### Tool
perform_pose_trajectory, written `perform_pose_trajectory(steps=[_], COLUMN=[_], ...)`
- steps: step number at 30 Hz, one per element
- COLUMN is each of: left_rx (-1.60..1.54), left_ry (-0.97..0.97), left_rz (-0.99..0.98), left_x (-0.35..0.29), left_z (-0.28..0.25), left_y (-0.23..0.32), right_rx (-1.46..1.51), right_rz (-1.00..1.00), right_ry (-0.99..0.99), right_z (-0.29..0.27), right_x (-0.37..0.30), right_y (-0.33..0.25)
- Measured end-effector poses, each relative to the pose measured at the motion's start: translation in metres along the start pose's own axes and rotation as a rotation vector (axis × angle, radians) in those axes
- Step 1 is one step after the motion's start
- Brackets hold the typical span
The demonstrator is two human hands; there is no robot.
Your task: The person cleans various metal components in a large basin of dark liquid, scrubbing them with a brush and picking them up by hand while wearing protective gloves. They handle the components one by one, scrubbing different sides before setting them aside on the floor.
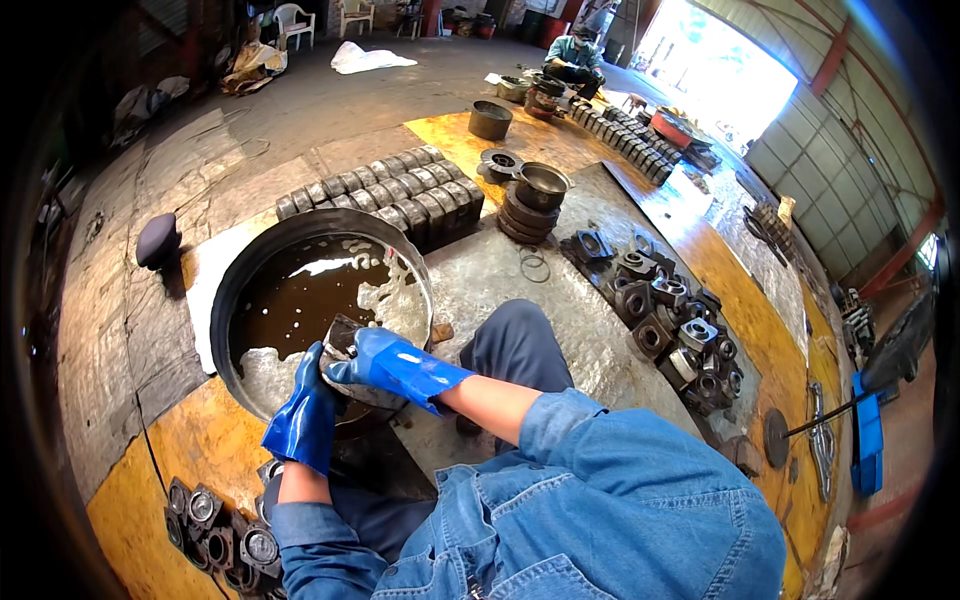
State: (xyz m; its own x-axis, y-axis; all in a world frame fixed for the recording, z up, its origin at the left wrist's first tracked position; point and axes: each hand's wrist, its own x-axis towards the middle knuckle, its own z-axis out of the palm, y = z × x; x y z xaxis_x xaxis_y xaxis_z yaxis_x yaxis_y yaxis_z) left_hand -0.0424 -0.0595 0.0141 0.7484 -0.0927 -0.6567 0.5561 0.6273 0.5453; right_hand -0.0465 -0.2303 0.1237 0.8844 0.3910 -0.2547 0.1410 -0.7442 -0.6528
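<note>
A grey metal casting [345,338] is held over the near rim of a wide, round black basin [228,290], which is filled with dark brown liquid streaked with pale foam. The casting is gripped from below and the left by the left hand [305,405], gloved in blue rubber, and clasped from the right by the right hand [372,358], likewise gloved, its fingers closed over the casting's top.

Behind the basin, on the far side, a block of dark rectangular metal parts [390,190] is laid in tight rows. To the right of these, a stack of round dark metal rings topped by a bowl-shaped piece [535,200] is seen. Further right, a heap of grey flanged housings with round bores [670,320] is spread over a metal sheet [500,280]. Near left, more round-bored housings [215,530] are piled. Far off, a second person [575,55] is crouched.
</note>
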Motion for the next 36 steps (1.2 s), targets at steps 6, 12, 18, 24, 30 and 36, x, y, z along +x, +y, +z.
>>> perform_pose_trajectory(steps=[6,12,18,24,30,36], left_rx=[-0.002,-0.120,-0.051,0.005,-0.083,0.050], left_ry=[-0.039,-0.031,-0.022,-0.003,-0.069,-0.030], left_rz=[0.088,-0.038,-0.011,-0.034,0.025,0.092], left_x=[0.006,0.009,0.003,0.000,-0.017,-0.056], left_z=[-0.007,-0.001,0.003,0.002,0.012,0.035], left_y=[0.000,-0.002,0.000,0.002,0.002,0.009], right_rx=[0.017,0.039,0.005,0.025,-0.030,0.024], right_rz=[-0.046,-0.043,-0.009,-0.043,-0.006,0.003], right_ry=[0.004,0.013,-0.025,0.011,-0.030,-0.057], right_z=[-0.005,0.001,0.002,0.008,-0.006,0.001], right_x=[-0.006,-0.002,0.005,0.006,-0.005,0.003], right_y=[-0.009,0.002,0.006,0.010,-0.009,0.004])
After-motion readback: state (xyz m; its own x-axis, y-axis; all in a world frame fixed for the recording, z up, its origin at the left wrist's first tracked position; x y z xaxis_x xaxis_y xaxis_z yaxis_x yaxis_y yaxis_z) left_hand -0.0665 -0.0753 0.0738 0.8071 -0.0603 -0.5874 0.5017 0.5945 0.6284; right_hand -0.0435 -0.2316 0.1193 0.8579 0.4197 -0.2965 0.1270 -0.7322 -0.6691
